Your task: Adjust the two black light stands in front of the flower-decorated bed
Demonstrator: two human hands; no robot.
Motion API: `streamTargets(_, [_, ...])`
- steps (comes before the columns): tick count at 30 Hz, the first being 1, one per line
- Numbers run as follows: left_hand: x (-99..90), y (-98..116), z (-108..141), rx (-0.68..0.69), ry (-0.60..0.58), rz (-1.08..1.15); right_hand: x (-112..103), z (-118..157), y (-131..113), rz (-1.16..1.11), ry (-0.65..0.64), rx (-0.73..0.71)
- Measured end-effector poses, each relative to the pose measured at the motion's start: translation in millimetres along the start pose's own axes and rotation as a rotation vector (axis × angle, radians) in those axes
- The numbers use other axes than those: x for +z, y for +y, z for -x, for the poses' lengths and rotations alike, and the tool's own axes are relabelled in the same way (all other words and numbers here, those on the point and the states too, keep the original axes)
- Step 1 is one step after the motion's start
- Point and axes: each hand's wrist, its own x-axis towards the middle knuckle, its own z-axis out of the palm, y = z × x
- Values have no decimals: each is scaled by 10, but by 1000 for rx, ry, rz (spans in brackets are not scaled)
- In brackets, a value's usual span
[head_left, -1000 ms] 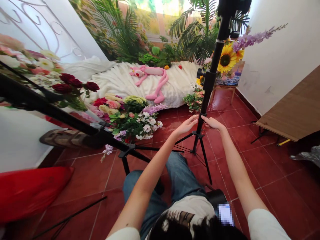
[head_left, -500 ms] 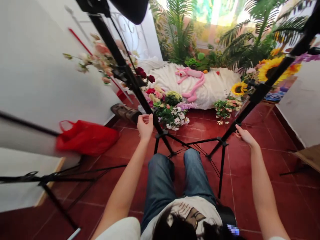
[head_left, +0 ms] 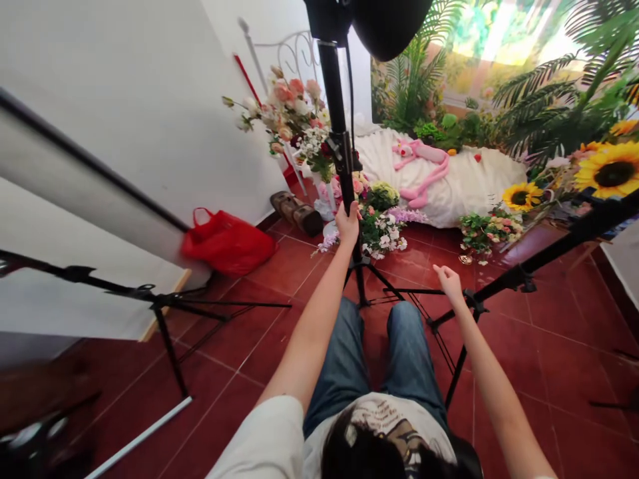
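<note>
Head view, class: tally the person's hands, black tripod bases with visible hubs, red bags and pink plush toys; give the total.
Hands: 2
Black tripod bases: 3
Red bag: 1
Pink plush toy: 1
Total: 7

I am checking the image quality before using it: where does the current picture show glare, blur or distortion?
Head view: glare washes out part of the backdrop, upper right; head view: the floor tiles carry a pale sheen; head view: the lower-left corner is dark and blurred; head view: the right-hand stand leans outward, perhaps partly lens distortion.
</note>
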Motion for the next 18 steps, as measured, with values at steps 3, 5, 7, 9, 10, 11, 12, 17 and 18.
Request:
streamTargets(3, [-24,-21,0,10,-22,11,401,-321,-423,-59,-29,-129])
streamTargets(5, [-39,-9,2,6,-59,9,649,-552,-765,-34,-134,-171])
streamTargets(7, [-51,22,4,-1,-86,-4,869,-770,-1129,10,-237,-219])
streamTargets(9, [-58,57,6,-4,-96,-9,1052,-959,-1475,79,-327,-244])
streamTargets(10, [-60,71,8,-4,-92,-6,1126,-1039,-1630,147,-343,-238])
streamTargets(11, [-61,80,9,-2,-87,-2,1189,-1111,-1768,230,-340,-220])
streamTargets(12, [-61,84,10,-1,-81,3,1241,-1173,-1886,316,-321,-194])
streamTargets(17, [-51,58,12,-21,-74,-3,1380,-1393,-2150,588,-261,-52])
streamTargets(18, [-49,53,13,-26,-72,-5,1393,-1428,-2147,634,-280,-44])
